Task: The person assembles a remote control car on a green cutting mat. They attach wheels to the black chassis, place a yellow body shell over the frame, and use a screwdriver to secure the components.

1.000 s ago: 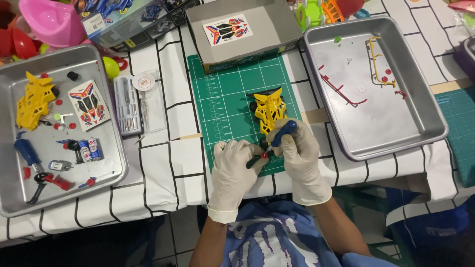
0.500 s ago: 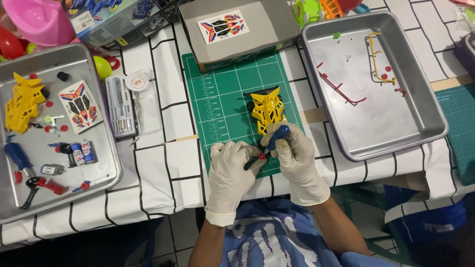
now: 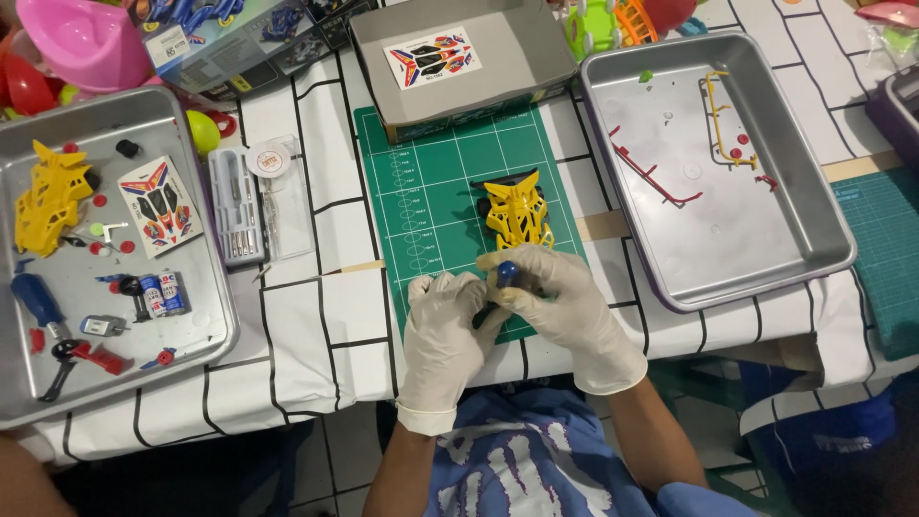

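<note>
White latex gloves cover both hands, which meet at the near edge of the green mat [image 3: 431, 206]. The right hand [image 3: 565, 306] curls round a blue-handled tool [image 3: 505, 275]; only the blue tip shows above the fingers, and a dark bit of shaft peeps out between the two hands, so the working end cannot be made out. The left hand [image 3: 445, 321] is bunched against the right with fingers bent inward, touching that dark shaft; whether it pinches a small part there I cannot tell. Just beyond the knuckles, on the mat, lies the yellow car body [image 3: 518, 213] over a black chassis, its near end partly hidden by the right hand's fingers. Behind the mat stands a grey box [image 3: 459, 86] with a sticker sheet [image 3: 433, 57] lying on it. The right tray [image 3: 814, 249] holds red and yellow plastic sprues [image 3: 651, 177] and a few specks too small to name. The left tray [image 3: 206, 316], cut off at the frame's left edge, carries a second yellow body [image 3: 48, 196], another sticker sheet [image 3: 159, 204], two batteries [image 3: 161, 294], a blue screwdriver [image 3: 36, 299], a red-handled tool [image 3: 81, 356] and scattered red bits hard to identify. Between that tray and the mat sits a clear case of small tools [image 3: 236, 206] with a round white tub [image 3: 269, 158] beside it. Along the top edge a pink bowl [image 3: 81, 38], a printed carton [image 3: 230, 38] and bright toys are cropped. A bare arm shows at the bottom left corner, mostly out of frame
</note>
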